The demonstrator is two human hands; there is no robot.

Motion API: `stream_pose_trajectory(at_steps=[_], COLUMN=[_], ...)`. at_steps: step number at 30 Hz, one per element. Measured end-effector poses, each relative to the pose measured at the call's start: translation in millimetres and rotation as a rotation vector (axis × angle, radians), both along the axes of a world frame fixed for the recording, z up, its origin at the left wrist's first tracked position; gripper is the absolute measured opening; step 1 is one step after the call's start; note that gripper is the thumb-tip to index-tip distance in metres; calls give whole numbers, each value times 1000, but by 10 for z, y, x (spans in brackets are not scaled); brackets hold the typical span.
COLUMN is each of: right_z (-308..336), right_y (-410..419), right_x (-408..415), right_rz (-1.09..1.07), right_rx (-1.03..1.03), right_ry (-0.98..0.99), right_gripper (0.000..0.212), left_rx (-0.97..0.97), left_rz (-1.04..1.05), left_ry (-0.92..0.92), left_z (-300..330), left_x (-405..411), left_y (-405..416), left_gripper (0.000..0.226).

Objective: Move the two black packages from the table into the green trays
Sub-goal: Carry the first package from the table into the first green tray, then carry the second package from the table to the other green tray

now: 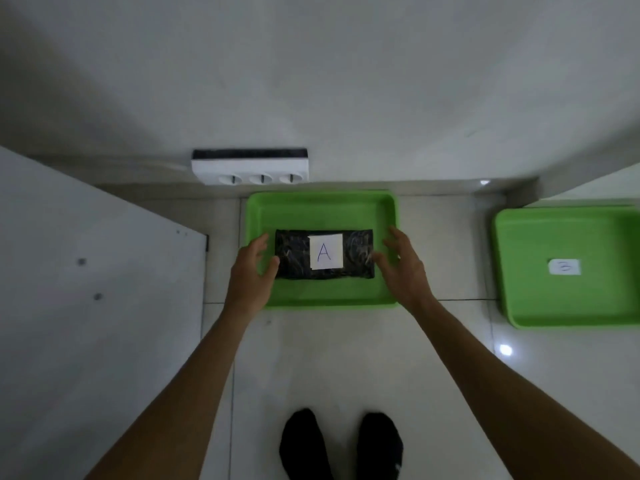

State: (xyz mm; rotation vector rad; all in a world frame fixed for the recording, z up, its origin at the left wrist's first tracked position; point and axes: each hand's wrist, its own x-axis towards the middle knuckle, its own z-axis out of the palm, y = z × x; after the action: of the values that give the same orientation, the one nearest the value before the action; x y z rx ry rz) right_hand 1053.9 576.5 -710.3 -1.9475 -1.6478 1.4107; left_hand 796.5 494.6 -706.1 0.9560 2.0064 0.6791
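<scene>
Down on the floor tiles, just in front of the white power strip point(250, 168), sits a green tray point(320, 209) with the black package point(325, 253) lying flat across its middle, a paper label marked A on top. From the head view, the only one there is, both hands flank the package: the left hand point(252, 271) at its left end and the right hand point(403, 263) at its right end, fingers spread and loose, thumbs near the package's near corners. Neither hand looks clamped; whether the fingertips just touch the wrap or stand a hair off I cannot tell. My reading is that this package is being set down and let go. To do that well, I would draw both hands straight outward and up, so the wrap is not dragged or the package tilted against the tray wall. Both forearms reach forward and down from the bottom corners of the view, wrists level, palms turned toward each other. Well to the right of the power strip lies a second tray point(568, 306), labelled B and holding nothing. The other package is not in sight, so I judge the job about half done.
</scene>
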Motion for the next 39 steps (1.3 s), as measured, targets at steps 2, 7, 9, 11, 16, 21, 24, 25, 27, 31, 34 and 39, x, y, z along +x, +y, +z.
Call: stream_pose_trajectory(at_steps=[2, 7, 9, 11, 16, 21, 24, 25, 27, 31, 34, 39], right_z=[597, 2378, 3179, 3960, 5607, 6494, 6761, 6815, 6892, 6912, 6866, 6832], right_y=[-45, -88, -104, -158, -464, -1015, -1372, -1477, -1775, -2416, -2910, -3687], right_x=[49, -55, -192, -341, -769, -1338, -1764, -1905, -2263, -3049, -3673, -4543], right_rz=[61, 206, 304, 428, 628, 786, 900, 922, 983, 1050, 1066, 1051], right_rx=[4, 104, 127, 155, 231, 286, 313, 321, 345, 360, 353, 334], right_ry=[-13, -74, -68, -78, -48, 25, 57, 67, 87, 105, 108, 119], right_gripper=[64, 57, 59, 62, 65, 66, 69, 69, 69, 68, 69, 71], left_rx=[10, 78, 114, 135, 128, 197, 229, 228, 216, 190, 170, 138], left_rz=[-31, -104, -118, -135, -140, -15, 103, 141, 229, 331, 357, 340], left_ry=[15, 34, 45, 82, 220, 337, 397, 407, 433, 464, 469, 464], left_z=[615, 2496, 3302, 4082, 5654, 6571, 6857, 6909, 6996, 7004, 6976, 7004], left_x=[1, 28, 27, 4, -216, -704, -1081, -1217, -1530, -2217, -2810, -3700], left_y=[-30, -58, -109, -214, -750, -1642, -2278, -2468, -2951, -3869, -4496, -5267], left_gripper=[41, 33, 35, 36, 38, 43, 43, 44, 44, 44, 44, 44])
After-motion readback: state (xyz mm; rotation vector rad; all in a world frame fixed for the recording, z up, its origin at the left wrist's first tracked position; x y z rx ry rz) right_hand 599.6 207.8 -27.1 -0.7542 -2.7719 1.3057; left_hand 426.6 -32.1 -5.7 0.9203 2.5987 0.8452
